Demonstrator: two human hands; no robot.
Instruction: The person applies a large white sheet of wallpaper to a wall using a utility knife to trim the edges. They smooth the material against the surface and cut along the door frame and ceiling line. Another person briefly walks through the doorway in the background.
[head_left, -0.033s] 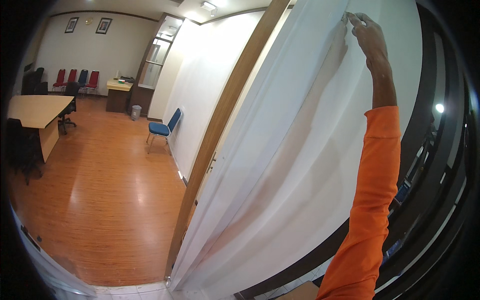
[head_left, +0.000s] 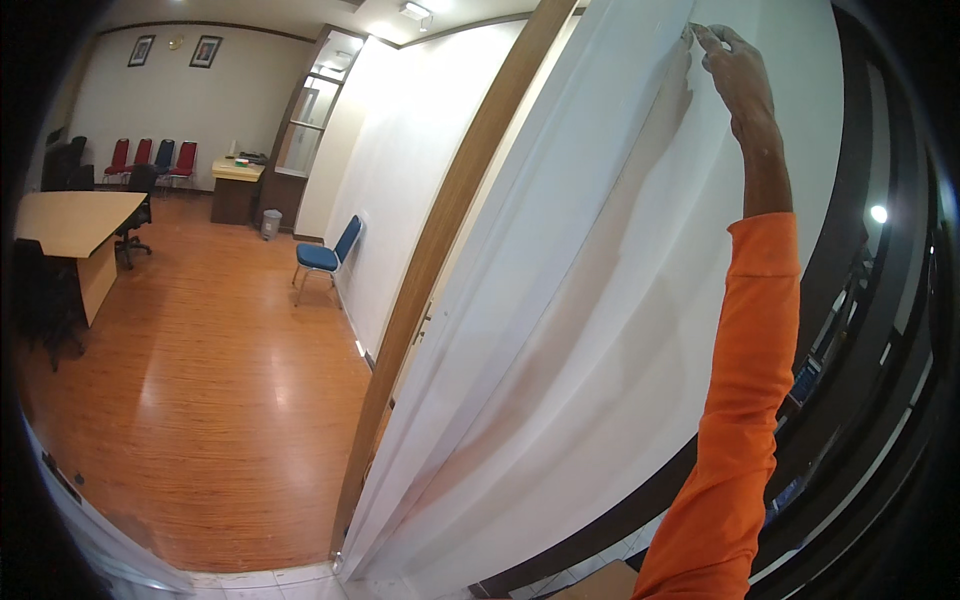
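My right hand is raised at the top right, at the end of an orange-sleeved forearm. Its bent fingers are closed against the white wall, just right of the white vertical trim beside a doorway. Whatever sits at the fingertips is too small to make out. Shadows of the hand fall on the white surface. My left hand is out of view.
Through the doorway with its wooden jamb lie a wood-look floor, a table with black chairs, a blue chair, a desk, a bin and several chairs along the back wall. Dark panelling fills the far right.
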